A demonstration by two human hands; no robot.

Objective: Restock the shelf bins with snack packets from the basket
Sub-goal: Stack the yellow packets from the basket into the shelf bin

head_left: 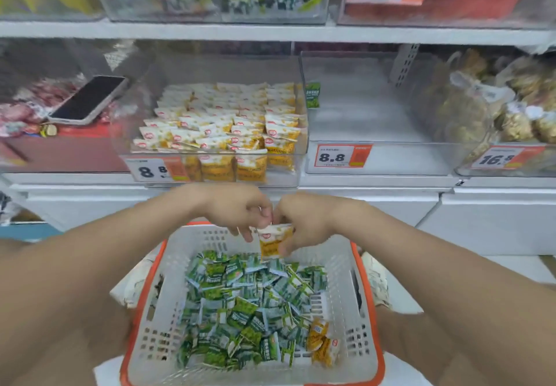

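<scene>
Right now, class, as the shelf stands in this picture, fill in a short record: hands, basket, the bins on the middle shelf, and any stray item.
hands: left hand and right hand together hold a yellow packet above the basket
basket: white with orange rim, mostly green packets, a few yellow packets in the near right corner
middle bin: rows of yellow packets
right bin: nearly empty, one green packet at its left wall, tag reads 8.8
stray item: phone lying on the left bin's goods

Both hands, left hand (237, 209) and right hand (304, 220), pinch a yellow packet (274, 241) above the basket (365, 319).
</scene>
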